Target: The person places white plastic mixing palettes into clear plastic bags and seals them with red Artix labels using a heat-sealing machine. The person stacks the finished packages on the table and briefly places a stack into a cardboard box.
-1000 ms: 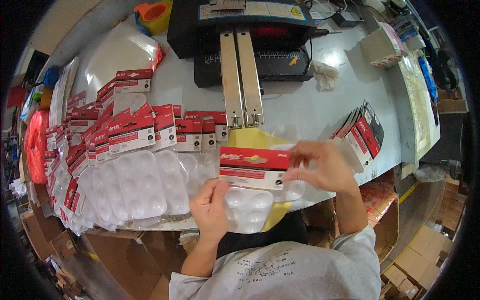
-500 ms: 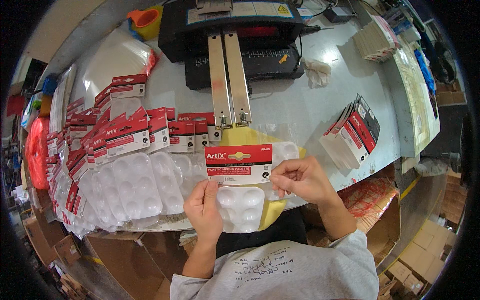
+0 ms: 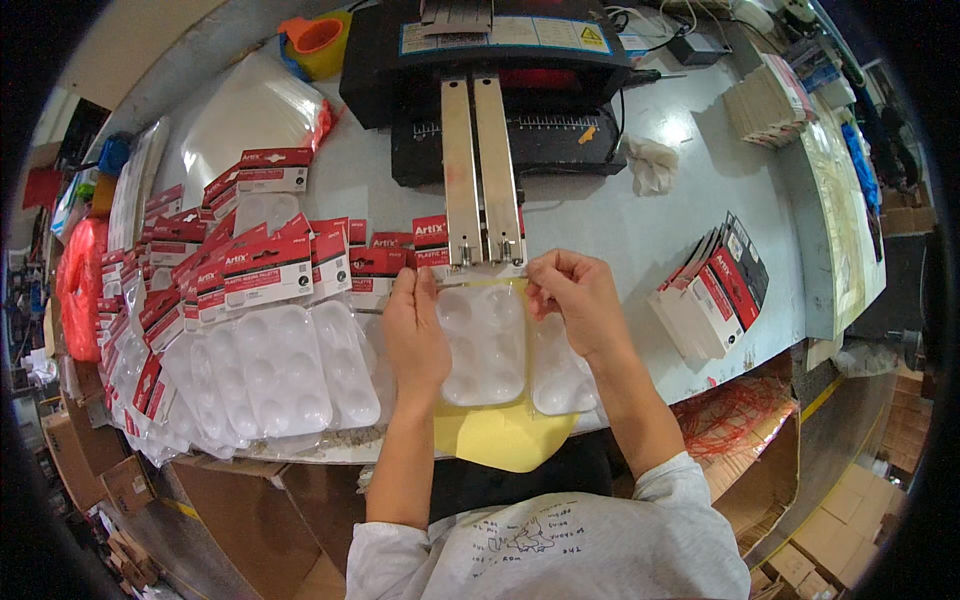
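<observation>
A white plastic paint palette in a clear bag lies over a yellow sheet at the table's front edge. Its red and white header card reaches under two long metal arms of a black machine. My left hand pinches the bag's upper left, by the card's lower edge. At the upper right, my right hand has thumb and fingers closed on the bag too. Partly behind my right wrist lies a second bagged palette.
Bagged palettes with header cards are heaped on the left. A stack of folded header cards stands on the right. Clear bags lie at the back left, near an orange cup. Crumpled tissue rests beside the black machine.
Both hands have moved away from me, carrying the bagged palette forward until its card sits under the metal arms. My right hand has risen to the bag's upper right. The view has shifted slightly.
</observation>
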Motion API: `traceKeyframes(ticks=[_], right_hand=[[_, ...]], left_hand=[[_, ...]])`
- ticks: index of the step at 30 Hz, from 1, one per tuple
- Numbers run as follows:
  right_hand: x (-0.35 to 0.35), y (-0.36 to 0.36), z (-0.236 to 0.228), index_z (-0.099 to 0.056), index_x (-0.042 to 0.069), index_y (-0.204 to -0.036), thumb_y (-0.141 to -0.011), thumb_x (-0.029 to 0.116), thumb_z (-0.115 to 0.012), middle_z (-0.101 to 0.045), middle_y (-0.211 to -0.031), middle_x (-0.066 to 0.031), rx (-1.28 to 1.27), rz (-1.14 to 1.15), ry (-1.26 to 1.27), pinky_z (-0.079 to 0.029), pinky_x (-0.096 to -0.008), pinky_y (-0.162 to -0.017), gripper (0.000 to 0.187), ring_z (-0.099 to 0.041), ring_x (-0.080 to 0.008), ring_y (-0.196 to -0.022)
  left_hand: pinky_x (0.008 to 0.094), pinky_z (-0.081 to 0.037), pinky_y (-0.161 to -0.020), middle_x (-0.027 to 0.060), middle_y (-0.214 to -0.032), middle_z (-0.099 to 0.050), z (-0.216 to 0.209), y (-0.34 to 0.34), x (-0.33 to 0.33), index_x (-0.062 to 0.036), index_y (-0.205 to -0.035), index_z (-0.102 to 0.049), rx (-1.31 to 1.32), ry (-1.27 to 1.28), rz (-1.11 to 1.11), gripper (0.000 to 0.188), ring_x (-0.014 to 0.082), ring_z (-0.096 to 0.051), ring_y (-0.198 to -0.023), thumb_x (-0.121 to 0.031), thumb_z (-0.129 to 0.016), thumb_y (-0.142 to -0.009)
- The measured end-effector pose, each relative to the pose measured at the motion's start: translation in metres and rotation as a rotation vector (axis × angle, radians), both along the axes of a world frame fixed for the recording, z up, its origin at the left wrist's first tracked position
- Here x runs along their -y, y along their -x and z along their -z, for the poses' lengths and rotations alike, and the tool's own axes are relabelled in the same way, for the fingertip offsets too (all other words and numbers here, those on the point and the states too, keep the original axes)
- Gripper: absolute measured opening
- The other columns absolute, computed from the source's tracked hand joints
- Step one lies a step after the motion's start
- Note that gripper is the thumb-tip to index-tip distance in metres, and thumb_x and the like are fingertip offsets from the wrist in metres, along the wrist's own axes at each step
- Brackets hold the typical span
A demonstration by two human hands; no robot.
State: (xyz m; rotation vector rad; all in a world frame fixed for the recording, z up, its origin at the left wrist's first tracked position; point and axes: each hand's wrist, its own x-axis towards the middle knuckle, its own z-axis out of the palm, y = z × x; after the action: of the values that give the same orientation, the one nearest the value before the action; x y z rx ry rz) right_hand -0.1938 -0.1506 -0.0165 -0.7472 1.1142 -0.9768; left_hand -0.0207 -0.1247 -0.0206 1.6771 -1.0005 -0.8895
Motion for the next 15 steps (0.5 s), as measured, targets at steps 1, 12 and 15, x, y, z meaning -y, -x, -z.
traceKeyframes(ticks=[1,12,15], right_hand=[[0.001,0.001,0.003,-0.061,0.0,-0.08,-0.086,0.014,-0.06,-0.059,-0.068,-0.0038,-0.048,0.017,-0.05,-0.045,-0.0213,-0.05,0.015,-0.055,-0.0088,-0.054],[-0.016,0.085,-0.076,-0.053,-0.001,-0.117,-0.06,0.024,-0.083,-0.061,-0.111,-0.0158,-1.143,0.122,0.451,-0.047,-0.0325,-0.087,0.069,-0.059,-0.0225,-0.104],[-0.02,0.152,-0.075,-0.042,-0.002,-0.13,-0.05,0.033,-0.086,-0.047,-0.13,-0.0233,-1.409,0.049,0.464,-0.038,-0.0373,-0.099,0.098,-0.049,-0.0336,-0.119]], left_hand=[[0.0273,-0.04,-0.063,0.0068,-0.07,-0.052,0.002,-0.002,0.002,0.0008,-0.084,-0.052,-0.009,-0.002,0.022,0.029,0.0134,-0.046,-0.066,-0.023,-0.042,-0.098],[0.0317,-0.042,-0.085,0.0126,-0.092,-0.063,-0.032,-0.029,-0.078,0.0028,-0.1,-0.059,0.156,-0.176,0.165,0.03,0.021,-0.057,-0.093,-0.024,-0.048,-0.093],[0.0349,-0.042,-0.091,0.0112,-0.106,-0.06,-0.093,-0.097,-0.071,0.0025,-0.107,-0.058,-0.119,-0.06,-0.264,0.025,0.0202,-0.055,-0.1,-0.017,-0.048,-0.094]])
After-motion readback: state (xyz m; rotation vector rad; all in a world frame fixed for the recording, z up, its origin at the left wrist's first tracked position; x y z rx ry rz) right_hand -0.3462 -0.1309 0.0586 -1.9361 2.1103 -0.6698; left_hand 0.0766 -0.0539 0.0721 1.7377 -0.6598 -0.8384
